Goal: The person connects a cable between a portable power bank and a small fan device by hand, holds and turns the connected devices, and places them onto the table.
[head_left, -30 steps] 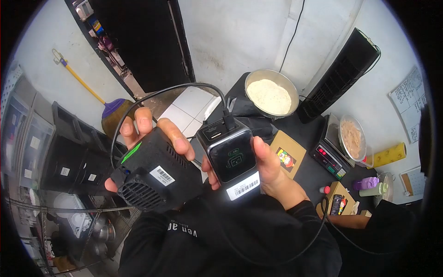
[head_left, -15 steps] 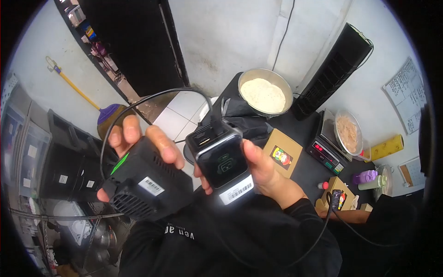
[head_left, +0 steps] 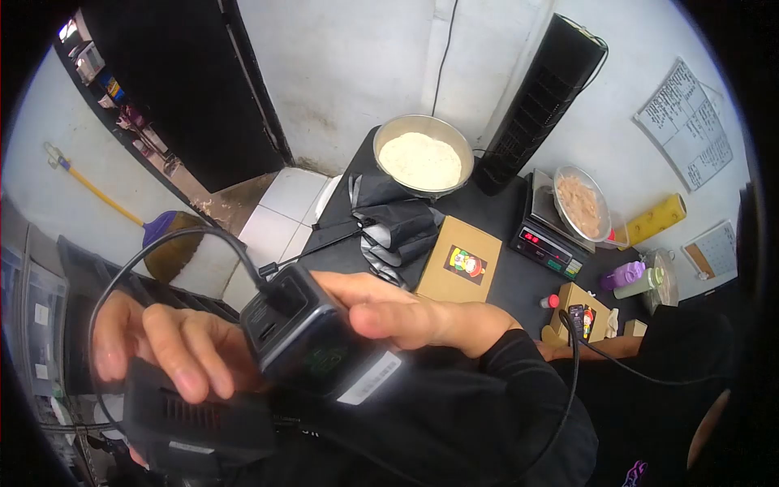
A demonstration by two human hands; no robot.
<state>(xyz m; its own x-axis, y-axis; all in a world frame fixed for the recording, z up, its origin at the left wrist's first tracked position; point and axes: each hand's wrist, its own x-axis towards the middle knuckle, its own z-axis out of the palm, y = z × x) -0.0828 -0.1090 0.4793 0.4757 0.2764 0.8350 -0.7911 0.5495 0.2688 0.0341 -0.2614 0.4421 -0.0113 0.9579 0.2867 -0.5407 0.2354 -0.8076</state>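
Observation:
My left hand (head_left: 174, 345) is wrapped over a black vented device (head_left: 195, 430) with a small barcode label, low on the left. In my right hand (head_left: 414, 316) is a black power bank (head_left: 324, 361) with a glossy face, a faint green symbol and a white barcode sticker. A black cable (head_left: 182, 231) is plugged into the power bank's end and loops left toward the vented device. The two devices are close together in front of my dark shirt.
On the dark table are a bowl of white powder (head_left: 422, 162), a cardboard box (head_left: 461, 264), and a scale (head_left: 548, 250) bearing a bowl of pale food (head_left: 578, 207). Another person's forearm (head_left: 604, 348) rests near a smaller box. A broom (head_left: 101, 191) leans left.
My view has turned, shifting the room leftward. Both devices have moved lower and left, and the power bank has tilted, its screen now at a slant. Both hands keep their hold.

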